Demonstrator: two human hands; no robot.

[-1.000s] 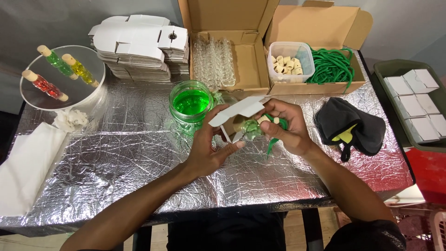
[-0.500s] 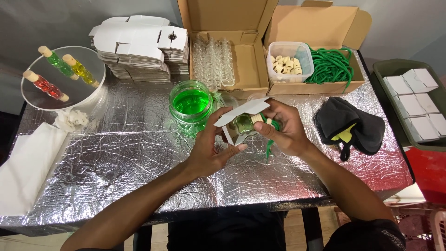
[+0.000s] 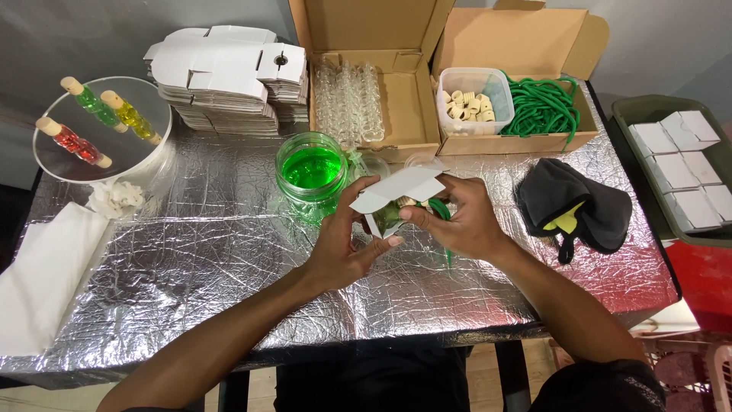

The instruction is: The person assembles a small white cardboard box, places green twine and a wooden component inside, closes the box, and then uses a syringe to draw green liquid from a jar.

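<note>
My left hand (image 3: 347, 246) holds a small white cardboard box (image 3: 396, 192) with its flap open, just above the foil-covered table (image 3: 191, 252). My right hand (image 3: 461, 221) pushes a small corked vial of green liquid (image 3: 396, 212) into the box's open end. A green cord (image 3: 442, 217) hangs from under my right hand's fingers. A glass jar of green liquid (image 3: 311, 174) stands right behind the box.
Flat white box blanks (image 3: 229, 76) are stacked at the back left. An open carton holds empty glass vials (image 3: 351, 99); another holds a tub of corks (image 3: 469, 103) and green cords (image 3: 543, 107). A glass plate (image 3: 46, 156) bears three filled vials. A black cloth (image 3: 572, 202) lies right; a bin of finished white boxes (image 3: 686, 164) stands beyond.
My right hand has brought the vial from in front of the box into its open end, and the green cord has been drawn in under the fingers.
</note>
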